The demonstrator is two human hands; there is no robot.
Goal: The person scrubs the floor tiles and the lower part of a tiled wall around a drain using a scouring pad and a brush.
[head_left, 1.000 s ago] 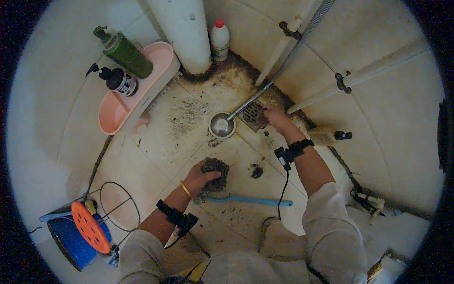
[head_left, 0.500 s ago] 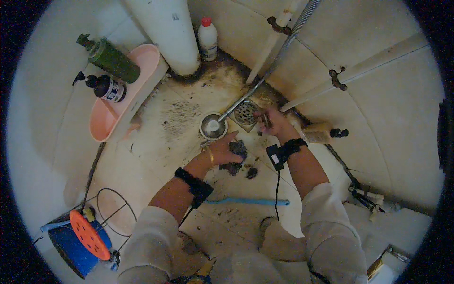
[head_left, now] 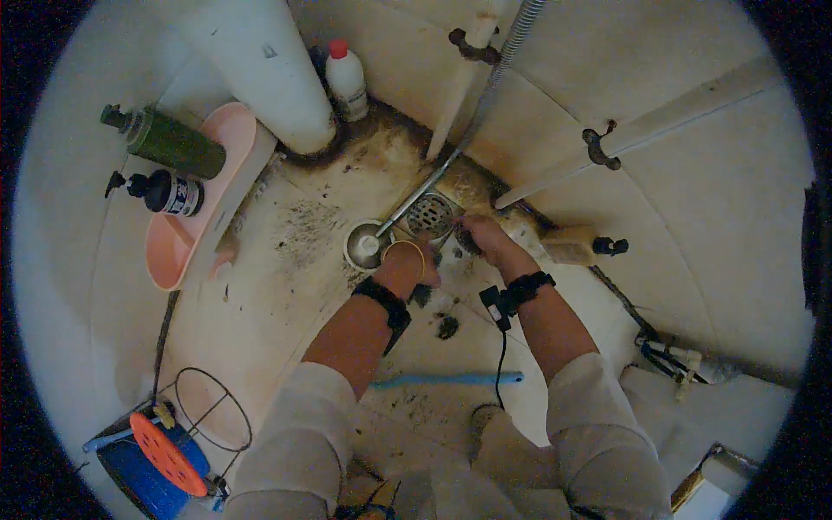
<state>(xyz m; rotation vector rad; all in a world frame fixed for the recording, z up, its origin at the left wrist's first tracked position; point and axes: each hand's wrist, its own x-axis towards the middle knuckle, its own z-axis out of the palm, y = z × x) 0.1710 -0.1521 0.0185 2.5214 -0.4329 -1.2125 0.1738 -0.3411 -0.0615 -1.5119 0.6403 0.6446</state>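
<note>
At the corner of the dirty floor, my left hand reaches down beside the round metal drain grate. Its fingers are mostly hidden behind the wrist and a yellow bangle. Opposite it, right of the grate, my right hand has its fingers curled round a dark clump of matted debris. Another dark clump lies loose on the floor nearer to me. Left of the grate a metal hose runs down to a round metal cup-like piece, close to my left hand.
A pink corner shelf with pump bottles stands left of a thick white pipe. Behind is a white bottle with a red cap. A blue stick lies near my feet; a tan bottle lies at right. A wire rack stands lower left.
My left hand has moved off the larger dark clump and in toward the grate, close to my right hand. My right hand stays curled beside the grate. The view has shifted slightly.
</note>
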